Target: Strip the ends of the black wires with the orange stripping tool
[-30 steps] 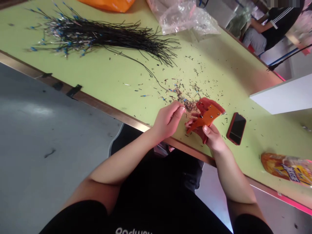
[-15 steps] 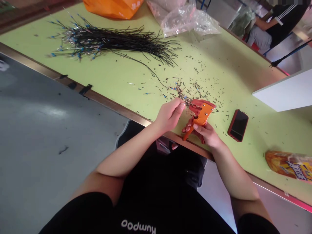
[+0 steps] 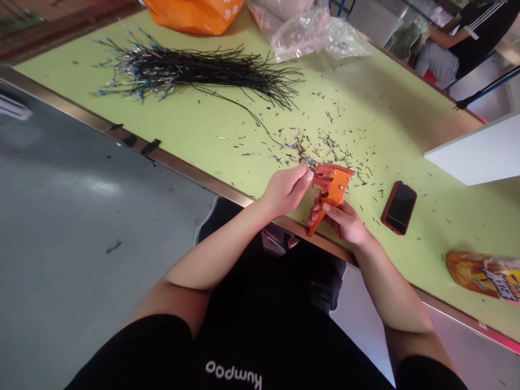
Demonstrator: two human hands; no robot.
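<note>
Though scraps litter the bench (image 3: 195,135), I can see the right hand (image 3: 345,222) clearly: its grip is clenched around the handles of the orange wire stripper (image 3: 333,187), held just above the bench edge. The left hand (image 3: 286,189) pinches shut at the tool's head, on what I cannot tell. I judge the stripper light and rigid, best held by its handles.

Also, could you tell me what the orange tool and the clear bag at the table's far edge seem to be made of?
The orange tool: probably moulded plastic shells, matte, uniform colour, with small rivet-like dots, possibly metal; its working parts are too small to judge. The clear bag: thin plastic film, glossy; see-through, crinkled, with white glints.
</note>
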